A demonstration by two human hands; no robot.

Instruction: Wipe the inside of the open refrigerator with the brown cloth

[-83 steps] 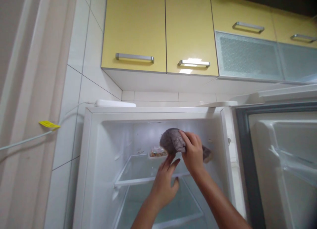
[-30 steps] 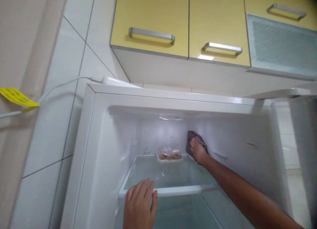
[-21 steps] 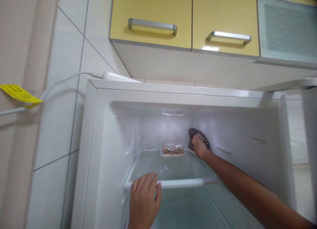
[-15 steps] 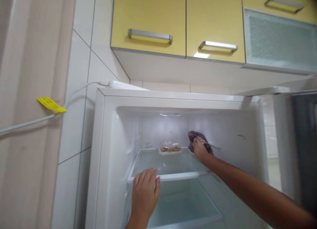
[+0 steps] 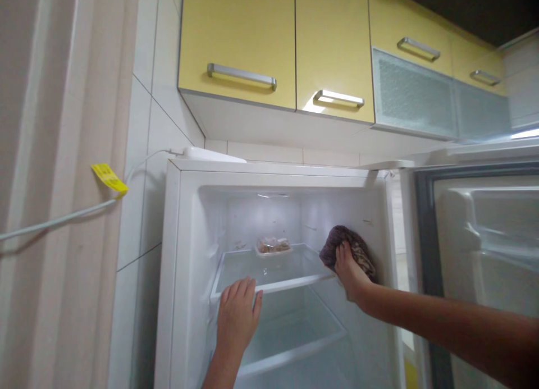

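Note:
My right hand (image 5: 350,270) is closed on a dark patterned cloth (image 5: 337,238), bunched against the right inner wall of a white fridge (image 5: 269,175). Part of the cloth hides behind the fingers. At the front rim of the upper glass shelf (image 5: 286,270) rests my left hand (image 5: 238,313), back facing me, its fingers over the rim and the thumb held apart. A clear plastic food tray (image 5: 273,246) with brownish contents sits at the back of that shelf.
The fridge door (image 5: 484,254) stands open on the right. A lower glass shelf (image 5: 290,355) is beneath. Yellow cabinets (image 5: 236,35) hang overhead. A cable with a yellow tag (image 5: 109,178) runs on the left, beside a wood-coloured panel (image 5: 76,293).
My right hand has drawn the cloth forward along the right wall, nearer the fridge opening. The left hand stays at the shelf rim. The view has turned right, showing more of the door.

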